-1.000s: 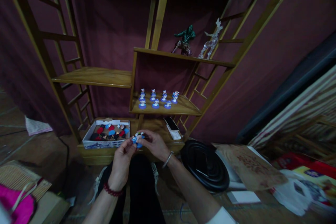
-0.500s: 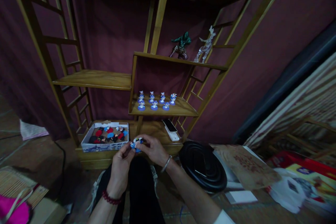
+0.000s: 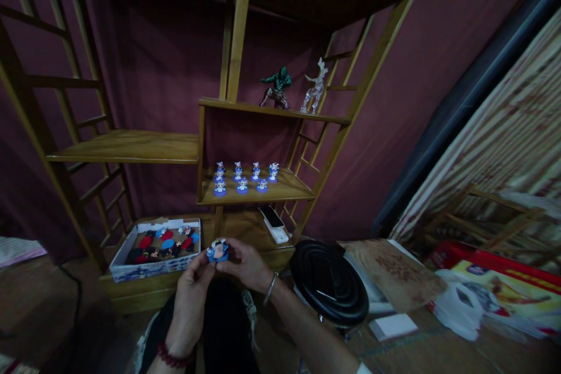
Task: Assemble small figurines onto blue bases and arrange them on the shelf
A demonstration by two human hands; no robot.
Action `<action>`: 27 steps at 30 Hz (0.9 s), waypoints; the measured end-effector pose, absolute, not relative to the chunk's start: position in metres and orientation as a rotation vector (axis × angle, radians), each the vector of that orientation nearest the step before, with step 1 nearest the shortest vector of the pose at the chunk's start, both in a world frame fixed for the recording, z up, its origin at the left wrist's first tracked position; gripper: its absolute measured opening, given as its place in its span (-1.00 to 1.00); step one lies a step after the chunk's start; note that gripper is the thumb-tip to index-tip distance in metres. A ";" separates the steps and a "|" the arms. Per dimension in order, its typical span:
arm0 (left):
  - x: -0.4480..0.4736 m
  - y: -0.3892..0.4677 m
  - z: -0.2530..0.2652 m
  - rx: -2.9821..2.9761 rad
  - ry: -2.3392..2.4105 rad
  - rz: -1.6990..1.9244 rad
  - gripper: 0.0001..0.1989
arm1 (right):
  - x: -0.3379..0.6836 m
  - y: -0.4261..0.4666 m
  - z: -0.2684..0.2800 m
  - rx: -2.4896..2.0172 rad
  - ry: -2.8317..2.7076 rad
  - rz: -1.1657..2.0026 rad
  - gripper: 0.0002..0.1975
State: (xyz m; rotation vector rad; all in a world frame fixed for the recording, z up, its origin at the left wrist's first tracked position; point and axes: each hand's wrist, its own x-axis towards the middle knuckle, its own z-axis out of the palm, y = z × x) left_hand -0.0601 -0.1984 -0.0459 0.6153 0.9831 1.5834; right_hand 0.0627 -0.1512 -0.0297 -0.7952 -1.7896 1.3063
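Note:
Between my two hands is a small blue-and-white figurine (image 3: 218,251), held in front of the shelf's low ledge. The fingers of my left hand (image 3: 193,280) pinch its left side, and those of my right hand (image 3: 248,264) close on its right side. Left of my hands, an open cardboard box (image 3: 153,269) holds several small figures in red, blue and black. Several similar blue-and-white figurines (image 3: 242,186) stand in rows on the middle shelf (image 3: 284,191) beyond my hands.
Higher up stand a dark green crouching figure (image 3: 278,87) and a clear deer ornament (image 3: 314,87). A phone (image 3: 272,217) lies on a white box on the low ledge. To the right are a round black stool (image 3: 302,274), a white box (image 3: 393,326) and a plastic bag (image 3: 458,307).
The view has swung to the right, so the shelf sits further left. The figurine has been turned between my fingers and now shows more of its front; both hands still hold it.

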 end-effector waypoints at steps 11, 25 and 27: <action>-0.053 -0.191 -0.060 0.635 0.957 1.537 -0.63 | 0.073 -0.148 -0.031 -0.840 -1.839 1.241 -0.64; -0.026 -0.170 -0.054 0.652 1.043 1.571 -0.60 | 0.100 -0.130 -0.034 -0.922 -1.901 1.039 -0.70; -0.021 -0.167 -0.051 0.665 1.060 1.563 -0.61 | 0.106 -0.128 -0.033 -0.946 -1.903 1.001 -0.72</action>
